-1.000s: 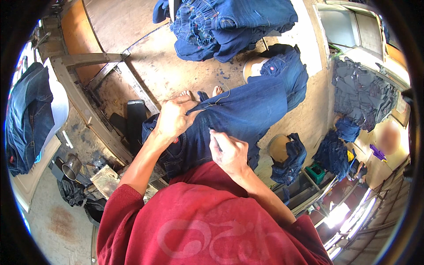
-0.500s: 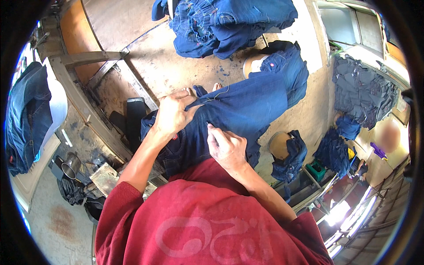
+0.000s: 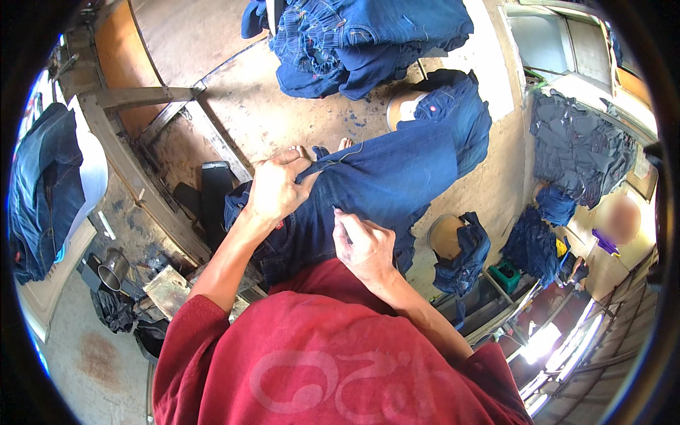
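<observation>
A pair of dark blue jeans [image 3: 407,159] lies across my lap and stretches away to the upper right. At the upper edge of the denim, my left hand [image 3: 275,188] is closed on a gathered fold of it. A pale loose thread [image 3: 352,154] runs along the cloth just right of that grip. Lower down, my right hand [image 3: 365,244] rests over the denim with its fingers curled and the thumb against the forefinger. Whatever is inside those fingers, if anything, is hidden.
A heap of jeans [image 3: 375,35] is piled ahead of me. Denim also hangs at the far left [image 3: 46,191] and over a round stool [image 3: 445,236] on the right. Dark garments [image 3: 577,142] are stacked farther right, near another person [image 3: 577,273]. A metal cup [image 3: 113,265] stands lower left.
The whole view has shifted very slightly. Both hands keep nearly the same place and pose on the jeans.
</observation>
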Available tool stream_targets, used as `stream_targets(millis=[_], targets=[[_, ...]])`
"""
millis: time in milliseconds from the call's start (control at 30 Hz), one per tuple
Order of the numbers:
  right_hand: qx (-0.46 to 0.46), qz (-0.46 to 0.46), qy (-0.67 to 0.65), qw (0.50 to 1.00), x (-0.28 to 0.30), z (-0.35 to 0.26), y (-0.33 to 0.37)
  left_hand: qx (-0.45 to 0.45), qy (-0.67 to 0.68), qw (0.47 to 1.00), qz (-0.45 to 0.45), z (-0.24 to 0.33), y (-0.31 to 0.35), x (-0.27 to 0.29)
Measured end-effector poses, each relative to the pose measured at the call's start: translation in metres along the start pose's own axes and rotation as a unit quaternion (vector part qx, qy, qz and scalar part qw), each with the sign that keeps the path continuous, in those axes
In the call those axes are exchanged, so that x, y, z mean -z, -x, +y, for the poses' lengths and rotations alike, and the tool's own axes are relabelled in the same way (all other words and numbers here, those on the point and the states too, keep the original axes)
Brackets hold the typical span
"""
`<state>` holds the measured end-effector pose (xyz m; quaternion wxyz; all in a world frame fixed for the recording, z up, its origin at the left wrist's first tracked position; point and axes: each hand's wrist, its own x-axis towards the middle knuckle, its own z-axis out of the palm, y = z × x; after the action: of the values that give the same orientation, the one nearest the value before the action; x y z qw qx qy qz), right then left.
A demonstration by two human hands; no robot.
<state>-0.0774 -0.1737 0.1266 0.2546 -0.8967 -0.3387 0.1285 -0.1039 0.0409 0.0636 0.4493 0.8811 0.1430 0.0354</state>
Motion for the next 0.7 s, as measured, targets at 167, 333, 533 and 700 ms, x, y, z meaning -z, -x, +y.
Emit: stream_targets(millis=[167, 333, 533, 700], targets=[[-0.013, -0.037, 0.03, 0.999, -0.0005, 0.0006, -0.0002, 0.008, -0.009, 1.0, -0.005, -0.0001, -0.0006, -0.0004], [-0.006, 0.008, -0.003, 1.0, 0.0008, 0.0001, -0.0017, 0.009, -0.011, 1.0, -0.011, -0.0009, 0.0001, -0.0011], [0.0, -0.028, 0.04, 0.999, 0.0017, 0.0017, -0.0012, 0.019, -0.009, 1.0, -0.009, -0.0002, 0.0008, -0.0017], [0.007, 0.006, 0.009, 1.0, 0.0003, 0.0036, -0.0003, 0.013, -0.006, 1.0, -0.001, 0.0014, -0.0007, -0.0009]])
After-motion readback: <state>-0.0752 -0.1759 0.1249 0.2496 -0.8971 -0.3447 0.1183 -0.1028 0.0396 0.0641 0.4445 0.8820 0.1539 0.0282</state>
